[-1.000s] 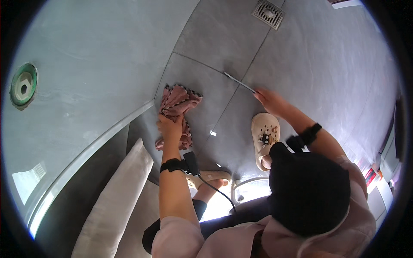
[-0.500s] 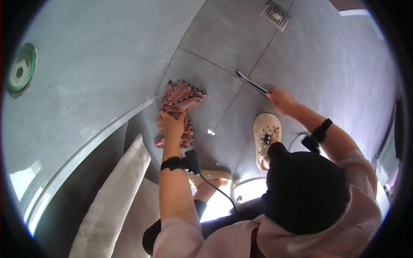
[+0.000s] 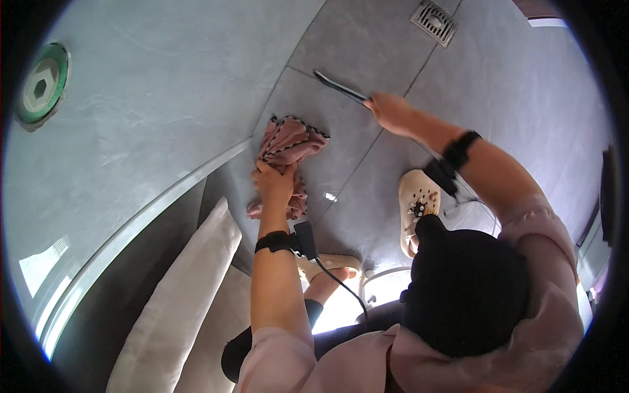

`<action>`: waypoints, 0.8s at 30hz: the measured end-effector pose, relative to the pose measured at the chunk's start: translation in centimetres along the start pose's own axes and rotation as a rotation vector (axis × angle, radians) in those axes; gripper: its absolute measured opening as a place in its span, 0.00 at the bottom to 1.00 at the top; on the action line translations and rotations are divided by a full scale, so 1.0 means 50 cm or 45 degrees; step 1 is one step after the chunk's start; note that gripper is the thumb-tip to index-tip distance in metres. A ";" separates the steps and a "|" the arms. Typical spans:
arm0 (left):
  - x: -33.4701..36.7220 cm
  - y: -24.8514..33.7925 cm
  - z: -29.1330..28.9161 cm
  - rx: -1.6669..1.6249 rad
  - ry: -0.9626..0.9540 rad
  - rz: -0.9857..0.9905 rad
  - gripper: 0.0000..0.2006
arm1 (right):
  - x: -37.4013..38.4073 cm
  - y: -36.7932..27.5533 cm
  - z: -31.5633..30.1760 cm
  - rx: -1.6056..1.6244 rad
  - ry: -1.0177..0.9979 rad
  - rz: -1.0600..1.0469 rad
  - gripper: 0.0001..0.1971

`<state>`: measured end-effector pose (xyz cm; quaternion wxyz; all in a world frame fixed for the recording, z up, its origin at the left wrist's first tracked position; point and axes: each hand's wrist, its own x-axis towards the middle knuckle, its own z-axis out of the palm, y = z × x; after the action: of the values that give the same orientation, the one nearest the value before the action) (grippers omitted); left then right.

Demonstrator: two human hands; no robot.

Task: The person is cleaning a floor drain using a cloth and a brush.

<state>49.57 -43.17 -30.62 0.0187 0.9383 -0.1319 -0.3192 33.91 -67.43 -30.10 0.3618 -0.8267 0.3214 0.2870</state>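
Observation:
My left hand (image 3: 275,187) grips a bunched pinkish-brown cloth (image 3: 293,141) with a black-and-white edging, pressed on the grey tiled floor beside the base of the wall. In my right hand (image 3: 391,114) is a slim, long-handled tool (image 3: 341,87), dark with a pale strip along it; its exact kind is hard to make out. Its far end points left and away from me, close over or on the floor near a tile joint beyond the cloth. The fingers of my right hand are wrapped round its near end.
A floor drain (image 3: 434,23) lies at the far right of the tool. A pale wall (image 3: 157,85) with a green-rimmed round fitting (image 3: 44,88) curves along the left. Below are a white cloth panel (image 3: 180,295) and beige clogs (image 3: 417,209). Cables hang from both wrist straps.
My right hand has swung the tool left and away from me, toward the wall. My left hand keeps its hold on the cloth. The view has shifted slightly.

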 end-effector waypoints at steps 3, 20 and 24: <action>0.002 -0.019 -0.005 0.002 -0.018 0.008 0.42 | -0.007 0.019 0.013 0.002 -0.100 0.112 0.14; 0.003 0.003 -0.009 0.031 -0.054 -0.007 0.41 | 0.078 -0.084 -0.015 0.015 0.093 0.052 0.16; 0.010 -0.008 -0.003 0.062 -0.040 0.017 0.39 | 0.030 0.020 0.024 -0.011 0.086 -0.029 0.15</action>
<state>50.15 -42.91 -30.87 -0.0040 0.9324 -0.1463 -0.3304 33.83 -67.53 -32.27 0.3504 -0.8411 0.3228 0.2563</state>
